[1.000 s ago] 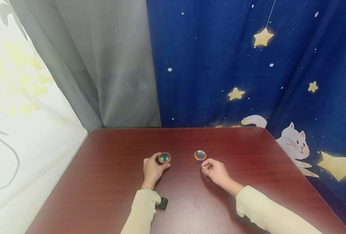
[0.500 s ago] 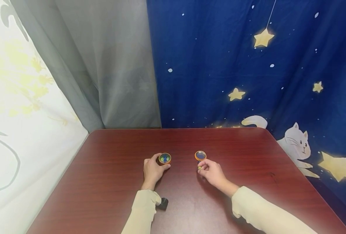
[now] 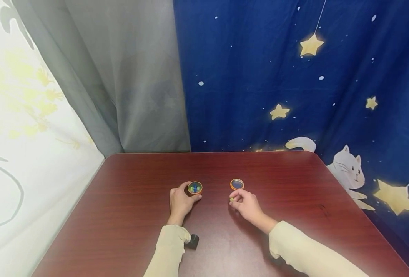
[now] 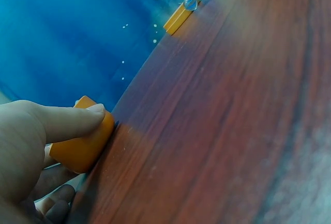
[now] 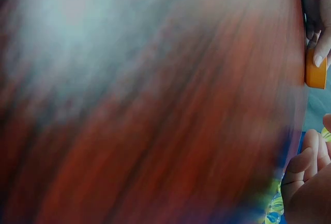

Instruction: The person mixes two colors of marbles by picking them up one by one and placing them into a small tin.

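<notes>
Orange cup: it is standing on the table (image 3: 138, 215) just below the centre of the head view, its outer wall (image 4: 88, 146) showing at lower left of the left wrist view; blue and green beads (image 3: 195, 188) are lying inside.
Left hand (image 3: 181, 199): it is gripping the cup's side, thumb pressing the wall.
Right hand (image 3: 247, 205): it is pinching a small green bead (image 3: 231, 199), right of the cup and apart from it.
Orange round piece (image 4: 178, 21): it is lying just behind the right hand, loose beads (image 4: 190, 3) resting near it.
Slip risk: the bead is sitting at the very fingertips, so a loosening pinch could drop it and send it rolling.
Spill risk: the left hand is steadying an uncovered cup; a jerk or uneven squeeze could tip it.
Knock risk: the right hand's fingers are staying close enough to brush the loose beads.
</notes>
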{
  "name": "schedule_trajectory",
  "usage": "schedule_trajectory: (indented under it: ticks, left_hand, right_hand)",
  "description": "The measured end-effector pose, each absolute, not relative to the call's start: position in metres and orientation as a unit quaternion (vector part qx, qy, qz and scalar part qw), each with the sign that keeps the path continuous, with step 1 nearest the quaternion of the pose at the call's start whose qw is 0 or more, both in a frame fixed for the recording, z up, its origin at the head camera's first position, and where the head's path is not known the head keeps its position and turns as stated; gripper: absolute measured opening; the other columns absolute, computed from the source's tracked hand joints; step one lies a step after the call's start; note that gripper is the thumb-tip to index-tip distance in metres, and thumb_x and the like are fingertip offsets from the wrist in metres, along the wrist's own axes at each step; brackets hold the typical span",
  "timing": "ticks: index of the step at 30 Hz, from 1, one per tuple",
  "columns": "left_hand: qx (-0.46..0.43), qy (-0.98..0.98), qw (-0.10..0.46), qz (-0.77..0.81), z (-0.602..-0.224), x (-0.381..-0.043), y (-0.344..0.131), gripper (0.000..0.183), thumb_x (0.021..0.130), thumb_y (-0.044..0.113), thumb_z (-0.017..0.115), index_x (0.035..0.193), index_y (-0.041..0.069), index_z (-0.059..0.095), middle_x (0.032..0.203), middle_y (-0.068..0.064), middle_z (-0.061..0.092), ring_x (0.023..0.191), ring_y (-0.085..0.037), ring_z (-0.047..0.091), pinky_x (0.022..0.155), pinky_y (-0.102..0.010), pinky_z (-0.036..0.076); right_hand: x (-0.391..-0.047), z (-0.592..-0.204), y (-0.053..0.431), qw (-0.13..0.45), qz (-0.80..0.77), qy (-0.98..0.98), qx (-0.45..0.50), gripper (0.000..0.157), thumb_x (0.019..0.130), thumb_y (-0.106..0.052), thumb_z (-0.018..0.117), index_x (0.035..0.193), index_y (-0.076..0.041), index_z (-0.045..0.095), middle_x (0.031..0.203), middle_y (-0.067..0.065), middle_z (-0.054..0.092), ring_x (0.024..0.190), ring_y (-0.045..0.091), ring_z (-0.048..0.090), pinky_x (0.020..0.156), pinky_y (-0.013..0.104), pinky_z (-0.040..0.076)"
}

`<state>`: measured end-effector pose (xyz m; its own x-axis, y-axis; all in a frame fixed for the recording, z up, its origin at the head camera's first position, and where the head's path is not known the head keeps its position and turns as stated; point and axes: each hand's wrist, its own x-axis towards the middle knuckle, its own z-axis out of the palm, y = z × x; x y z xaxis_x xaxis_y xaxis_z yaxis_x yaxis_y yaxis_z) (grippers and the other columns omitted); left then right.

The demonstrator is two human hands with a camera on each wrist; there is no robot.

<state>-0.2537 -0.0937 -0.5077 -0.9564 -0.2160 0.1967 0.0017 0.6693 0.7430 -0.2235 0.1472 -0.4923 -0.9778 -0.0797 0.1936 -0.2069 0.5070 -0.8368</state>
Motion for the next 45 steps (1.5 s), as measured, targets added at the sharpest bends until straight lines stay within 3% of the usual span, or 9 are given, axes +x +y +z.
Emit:
schedule_trajectory:
  ticks: [21, 45]
  left_hand:
    - [0.056, -0.902, 0.138, -0.406, -0.508, -0.254, -0.094, 0.065, 0.065, 0.028, 0.091, 0.121, 0.009, 0.066, 0.099, -0.009, 0.068, 0.104, -0.03, 0.048, 0.086, -0.044, 0.042]
    - [0.061, -0.9, 0.139, -0.409, -0.51, -0.255, -0.093, 0.065, 0.064, 0.028, 0.092, 0.121, 0.01, 0.066, 0.1, -0.01, 0.068, 0.104, -0.03, 0.049, 0.087, -0.045, 0.042]
  right_hand:
    - [-0.226, -0.492, 0.119, 0.028, 0.53, -0.844, 0.074, 0.017, 0.076, 0.005, 0.074, 0.088, -0.004, 0.066, 0.071, 0.0, 0.06, 0.057, 0.014, 0.061, 0.052, 0.027, 0.051]
    - [-0.233, -0.494, 0.102, 0.034, 0.535, -0.839, 0.091, 0.015, 0.077, 0.003, 0.074, 0.088, -0.004, 0.066, 0.071, 0.0, 0.06, 0.06, 0.012, 0.061, 0.053, 0.028, 0.051]
